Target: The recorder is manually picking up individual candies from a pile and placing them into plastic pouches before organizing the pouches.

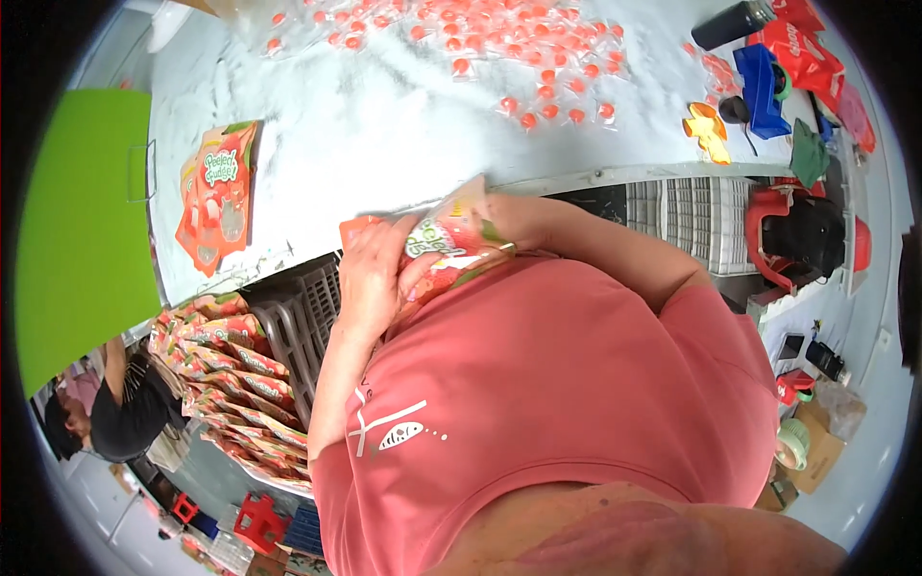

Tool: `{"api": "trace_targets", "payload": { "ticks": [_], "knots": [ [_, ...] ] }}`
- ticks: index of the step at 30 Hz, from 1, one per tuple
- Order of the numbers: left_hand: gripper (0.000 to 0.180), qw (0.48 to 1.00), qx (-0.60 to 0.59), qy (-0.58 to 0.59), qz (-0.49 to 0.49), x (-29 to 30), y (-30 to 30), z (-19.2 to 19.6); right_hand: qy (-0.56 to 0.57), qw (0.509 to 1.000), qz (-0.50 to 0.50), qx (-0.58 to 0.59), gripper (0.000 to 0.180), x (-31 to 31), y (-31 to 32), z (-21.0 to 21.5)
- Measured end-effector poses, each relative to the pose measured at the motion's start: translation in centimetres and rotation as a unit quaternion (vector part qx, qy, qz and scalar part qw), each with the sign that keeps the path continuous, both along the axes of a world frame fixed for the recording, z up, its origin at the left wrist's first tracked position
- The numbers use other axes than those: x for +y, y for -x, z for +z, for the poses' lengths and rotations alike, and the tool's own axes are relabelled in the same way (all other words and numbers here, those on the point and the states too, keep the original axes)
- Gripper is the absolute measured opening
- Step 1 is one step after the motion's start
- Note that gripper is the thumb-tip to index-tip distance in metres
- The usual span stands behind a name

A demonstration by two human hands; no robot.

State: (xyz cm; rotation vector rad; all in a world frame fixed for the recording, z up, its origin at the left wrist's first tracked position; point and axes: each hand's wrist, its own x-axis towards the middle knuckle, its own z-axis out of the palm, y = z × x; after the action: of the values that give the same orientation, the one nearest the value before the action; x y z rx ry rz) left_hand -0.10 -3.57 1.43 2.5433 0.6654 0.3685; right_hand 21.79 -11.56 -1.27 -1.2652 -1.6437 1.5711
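At the near edge of the table, against my body, a red and pink printed candy pouch [447, 245] stands tilted. My left hand [370, 274] grips its left side, thumb across the front and fingers wrapped round it. The pouch's upper part covers the fingers of my right hand [504, 219], so whether they are inside or behind it I cannot tell. Further left on the table lies a small stack of flat pouches [219, 197] of the same print.
Many wrapped red candies [514, 48] spread over the table's far side. A crate of filled pouches [235, 384] stands at my left, near a green panel [86, 230]. A yellow clip-like object [708, 132], blue holder [762, 91] and dark bottle [735, 24] lie right. A co-worker [125, 413] is at far left.
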Motion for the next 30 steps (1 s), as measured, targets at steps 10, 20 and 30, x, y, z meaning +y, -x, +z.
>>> {"api": "trace_targets", "payload": {
  "ticks": [10,20,30],
  "knots": [
    [0.002,0.983,-0.127,0.025,0.128,1.0,4.1,-0.1,-0.339,0.849,-0.338,-0.222,0.029,-0.8,-7.5,-2.2],
    [0.012,0.943,-0.203,0.160,0.211,1.3,5.3,0.0,-0.265,0.761,-0.318,-0.500,0.043,-1.1,-9.9,-7.0],
    [0.012,0.927,-0.241,0.227,0.179,1.4,6.0,-0.5,-0.306,0.778,-0.295,-0.463,0.042,2.3,-6.6,-7.7]
  ]
}}
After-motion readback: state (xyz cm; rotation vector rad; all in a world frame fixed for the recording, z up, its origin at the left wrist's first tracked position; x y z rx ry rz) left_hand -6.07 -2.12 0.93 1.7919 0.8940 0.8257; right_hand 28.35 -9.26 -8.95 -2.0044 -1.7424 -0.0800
